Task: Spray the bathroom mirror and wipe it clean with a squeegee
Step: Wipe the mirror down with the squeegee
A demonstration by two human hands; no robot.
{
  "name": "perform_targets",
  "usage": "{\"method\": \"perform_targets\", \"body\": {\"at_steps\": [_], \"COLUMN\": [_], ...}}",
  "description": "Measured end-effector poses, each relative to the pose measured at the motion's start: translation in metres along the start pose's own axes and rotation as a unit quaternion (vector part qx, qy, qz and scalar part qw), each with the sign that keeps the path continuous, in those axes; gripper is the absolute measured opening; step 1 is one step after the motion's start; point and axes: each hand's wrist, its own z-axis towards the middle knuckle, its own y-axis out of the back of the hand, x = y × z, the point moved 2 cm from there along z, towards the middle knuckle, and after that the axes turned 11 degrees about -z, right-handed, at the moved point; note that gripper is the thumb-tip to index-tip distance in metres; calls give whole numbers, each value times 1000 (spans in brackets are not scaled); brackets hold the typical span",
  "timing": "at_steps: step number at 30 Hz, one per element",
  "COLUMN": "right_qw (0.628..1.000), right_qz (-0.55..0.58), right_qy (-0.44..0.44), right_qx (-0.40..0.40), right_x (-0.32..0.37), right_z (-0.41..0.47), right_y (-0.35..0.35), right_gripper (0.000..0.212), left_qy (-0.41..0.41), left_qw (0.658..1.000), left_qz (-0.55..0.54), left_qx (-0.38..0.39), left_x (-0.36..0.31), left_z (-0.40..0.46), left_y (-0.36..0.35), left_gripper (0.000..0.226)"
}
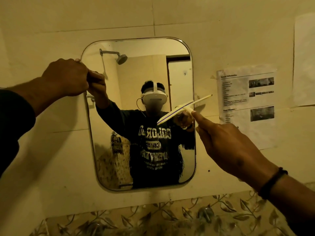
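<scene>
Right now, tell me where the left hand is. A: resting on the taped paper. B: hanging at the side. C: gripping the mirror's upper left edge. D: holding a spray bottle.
C: the left hand curls over the upper left edge of the mirror, while the right hand holds the squeegee.
</scene>
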Motion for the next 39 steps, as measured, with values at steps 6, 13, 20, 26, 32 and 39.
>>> {"method": "perform_targets", "body": {"at_steps": [6,13,20,26,32,39], "right_qw": [995,969,966,975,981,982], "right_qz": [-31,-103,-148,-152,-106,-111], "right_qy": [90,225,201,128,143,142], "right_qx": [-3,21,66,103,71,48], "right_x": [49,118,89,45,68,70], "right_z": [31,49,29,-4,17,33], "right_y": [22,-11,-20,-15,-2,-17], "right_gripper": [49,58,63,68,55,57], "left_qy": [-3,-5,-5,-17,-18,-14], "left_qw": [1000,1000,1000,1000,1000,999], "left_qz": [-10,-8,-5,-6,-7,-1], "left_qx": [-7,-16,-20,-11,-24,-34], "left_x": [1,1,7,2,2,7], "left_z": [-2,-1,0,0,0,4], "left_y": [-2,-4,-6,-2,-5,-11], "left_gripper": [19,18,22,13,14,13]}}
